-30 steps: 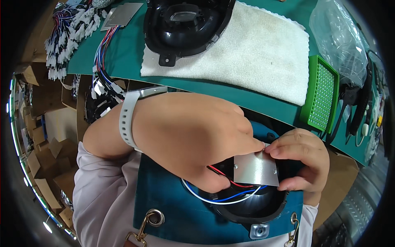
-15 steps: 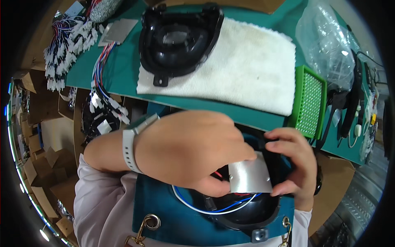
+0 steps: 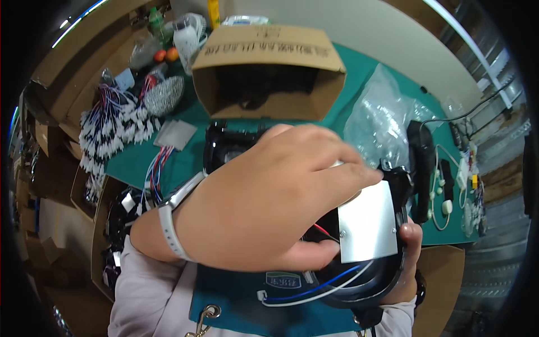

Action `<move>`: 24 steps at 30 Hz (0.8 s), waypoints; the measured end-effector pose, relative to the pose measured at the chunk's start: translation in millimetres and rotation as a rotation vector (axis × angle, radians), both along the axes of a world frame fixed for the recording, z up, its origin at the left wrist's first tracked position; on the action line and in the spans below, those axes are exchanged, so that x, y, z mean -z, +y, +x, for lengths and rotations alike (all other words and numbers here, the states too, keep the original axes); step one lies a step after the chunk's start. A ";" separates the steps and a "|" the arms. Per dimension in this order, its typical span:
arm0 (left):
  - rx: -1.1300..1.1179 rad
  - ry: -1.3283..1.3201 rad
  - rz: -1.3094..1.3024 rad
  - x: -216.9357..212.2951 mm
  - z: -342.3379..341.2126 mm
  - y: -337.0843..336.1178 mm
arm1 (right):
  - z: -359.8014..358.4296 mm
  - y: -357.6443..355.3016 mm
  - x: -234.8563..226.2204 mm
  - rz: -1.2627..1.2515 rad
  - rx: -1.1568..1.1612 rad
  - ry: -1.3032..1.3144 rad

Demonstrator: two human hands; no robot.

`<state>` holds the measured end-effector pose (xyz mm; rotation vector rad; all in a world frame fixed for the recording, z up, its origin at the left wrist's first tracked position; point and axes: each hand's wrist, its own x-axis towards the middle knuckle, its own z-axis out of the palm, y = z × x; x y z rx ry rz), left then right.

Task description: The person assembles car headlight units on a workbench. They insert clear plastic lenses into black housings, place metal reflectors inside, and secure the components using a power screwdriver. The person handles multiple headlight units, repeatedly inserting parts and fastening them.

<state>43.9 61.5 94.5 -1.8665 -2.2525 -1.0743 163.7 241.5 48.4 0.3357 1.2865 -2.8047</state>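
A shiny metal plate [image 3: 368,224] with small screws lies over the opening of a black plastic housing [image 3: 373,292]. My left hand [image 3: 275,202], with a pale-strapped watch [image 3: 174,224] on its wrist, grips the plate, fingers at its top edge and thumb at its left side. My right hand [image 3: 407,275] wraps around the housing's right side, its fingers partly hidden behind it. A blue and a white wire [image 3: 320,295] loop out below the plate to a small white connector [image 3: 262,296]. Some red wire [image 3: 321,228] shows beside my left thumb.
A second black housing [image 3: 219,150] sits beyond my left hand, partly covered. Behind stands an open cardboard box [image 3: 269,48]. Wired metal plates [image 3: 175,135] and bundled connectors [image 3: 115,132] lie left; a clear plastic bag [image 3: 379,123] and cables [image 3: 438,196] lie right.
The head view has tilted up, bringing the cardboard box into sight. My right hand has left the plate's right edge and now holds the housing's outer side. The left hand stays at the plate.
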 end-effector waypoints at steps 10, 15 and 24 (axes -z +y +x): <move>-0.239 -0.503 0.088 15.1 31.0 -27.0 | 3.6 7.0 -5.7 -0.103 0.162 0.281; 0.138 -0.054 0.225 17.3 46.0 -33.8 | 7.2 4.3 -0.2 0.017 0.259 0.269; 0.340 0.130 0.073 31.6 75.3 -18.6 | 18.4 30.8 42.7 0.122 0.402 0.416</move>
